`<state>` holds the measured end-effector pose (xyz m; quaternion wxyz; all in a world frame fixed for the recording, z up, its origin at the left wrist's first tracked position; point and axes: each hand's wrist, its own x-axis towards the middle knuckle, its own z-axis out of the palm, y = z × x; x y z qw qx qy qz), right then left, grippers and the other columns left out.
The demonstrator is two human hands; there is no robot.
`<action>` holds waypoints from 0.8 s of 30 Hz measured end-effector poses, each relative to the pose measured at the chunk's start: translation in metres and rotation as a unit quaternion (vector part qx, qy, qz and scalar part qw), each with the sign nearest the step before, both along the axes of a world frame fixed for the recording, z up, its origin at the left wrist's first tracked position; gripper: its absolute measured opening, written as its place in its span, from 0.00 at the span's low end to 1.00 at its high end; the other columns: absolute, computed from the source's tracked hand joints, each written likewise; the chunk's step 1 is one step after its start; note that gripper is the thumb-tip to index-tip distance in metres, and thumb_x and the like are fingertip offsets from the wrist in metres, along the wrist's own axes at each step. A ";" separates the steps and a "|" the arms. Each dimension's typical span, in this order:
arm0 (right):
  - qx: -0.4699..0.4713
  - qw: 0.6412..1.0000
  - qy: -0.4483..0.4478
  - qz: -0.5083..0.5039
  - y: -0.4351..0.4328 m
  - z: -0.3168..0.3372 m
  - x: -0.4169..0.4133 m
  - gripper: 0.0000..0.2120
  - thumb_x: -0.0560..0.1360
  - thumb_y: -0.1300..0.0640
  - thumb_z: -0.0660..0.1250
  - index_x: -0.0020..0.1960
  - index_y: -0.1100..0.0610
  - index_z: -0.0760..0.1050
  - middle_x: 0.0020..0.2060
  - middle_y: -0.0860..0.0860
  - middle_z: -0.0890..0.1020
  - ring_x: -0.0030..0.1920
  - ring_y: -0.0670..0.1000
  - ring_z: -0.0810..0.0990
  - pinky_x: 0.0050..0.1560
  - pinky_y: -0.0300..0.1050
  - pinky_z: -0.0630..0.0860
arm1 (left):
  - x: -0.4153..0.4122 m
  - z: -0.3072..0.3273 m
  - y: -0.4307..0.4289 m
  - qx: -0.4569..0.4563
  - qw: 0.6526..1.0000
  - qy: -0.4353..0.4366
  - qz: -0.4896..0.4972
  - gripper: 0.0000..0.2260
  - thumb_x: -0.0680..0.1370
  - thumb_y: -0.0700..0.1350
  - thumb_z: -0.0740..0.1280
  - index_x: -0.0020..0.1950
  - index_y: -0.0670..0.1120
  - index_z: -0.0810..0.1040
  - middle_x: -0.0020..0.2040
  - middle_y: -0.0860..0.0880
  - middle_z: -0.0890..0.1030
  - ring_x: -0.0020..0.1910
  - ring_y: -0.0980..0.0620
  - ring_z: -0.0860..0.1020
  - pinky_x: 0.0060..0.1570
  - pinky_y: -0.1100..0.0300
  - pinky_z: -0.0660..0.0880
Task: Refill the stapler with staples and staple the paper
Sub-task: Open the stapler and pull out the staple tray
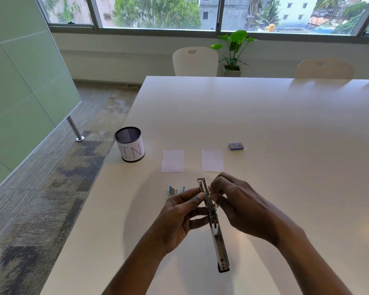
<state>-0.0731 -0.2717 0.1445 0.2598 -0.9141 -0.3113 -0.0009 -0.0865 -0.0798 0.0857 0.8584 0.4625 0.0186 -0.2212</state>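
At the left edge of the white worktop (285, 116) stands one black mesh cup (129, 143) with a paper label. Right of it lie two white slips side by side and apart: the left paper slip (172, 161) and the right paper slip (212, 160). One small blue-and-white piece (176, 190) rests nearer the person. The left hand (179, 213) grips the one stapler (216, 231) from its left side, fingers (197, 196) curled onto it. The stapler is shiny chrome, long and narrow, with a black near end. It is held above the worktop, its long axis running from the person away toward the slips. The right hand (239, 205) pinches at its middle with bent fingers (218, 184); whether they hold staples cannot be told. Farthest right lies one small staple box (236, 146).
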 end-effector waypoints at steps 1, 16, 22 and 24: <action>0.016 1.000 -0.007 -0.005 -0.001 -0.001 0.000 0.04 0.82 0.62 0.63 0.53 0.54 0.73 0.47 0.46 0.75 0.44 0.46 0.77 0.46 0.44 0.79 | 0.000 0.000 0.000 0.000 1.000 0.000 0.000 0.12 0.79 0.43 0.69 0.61 0.43 0.84 0.52 0.42 0.86 0.49 0.45 0.86 0.46 0.52 0.83; 0.259 0.955 -0.002 -0.144 -0.006 -0.031 0.004 0.09 0.77 0.64 0.72 0.52 0.52 0.82 0.41 0.42 0.84 0.42 0.45 0.86 0.41 0.35 0.81 | 0.010 0.009 -0.004 0.036 0.999 0.000 -0.041 0.14 0.78 0.45 0.71 0.63 0.44 0.83 0.51 0.43 0.85 0.47 0.47 0.85 0.43 0.53 0.83; 0.401 0.875 0.108 -0.249 -0.005 -0.043 0.011 0.07 0.78 0.62 0.72 0.50 0.52 0.86 0.40 0.49 0.88 0.41 0.49 0.88 0.45 0.46 0.84 | 0.017 0.016 -0.010 0.064 0.996 0.008 -0.055 0.11 0.79 0.45 0.71 0.62 0.46 0.84 0.56 0.42 0.86 0.46 0.47 0.85 0.41 0.54 0.82; 0.458 0.845 0.137 -0.239 -0.003 -0.042 0.010 0.03 0.78 0.58 0.73 0.50 0.53 0.86 0.42 0.52 0.89 0.44 0.52 0.89 0.47 0.47 0.85 | 0.020 0.017 -0.013 0.081 0.995 0.007 -0.064 0.11 0.79 0.46 0.72 0.60 0.48 0.84 0.57 0.41 0.86 0.47 0.47 0.85 0.42 0.54 0.83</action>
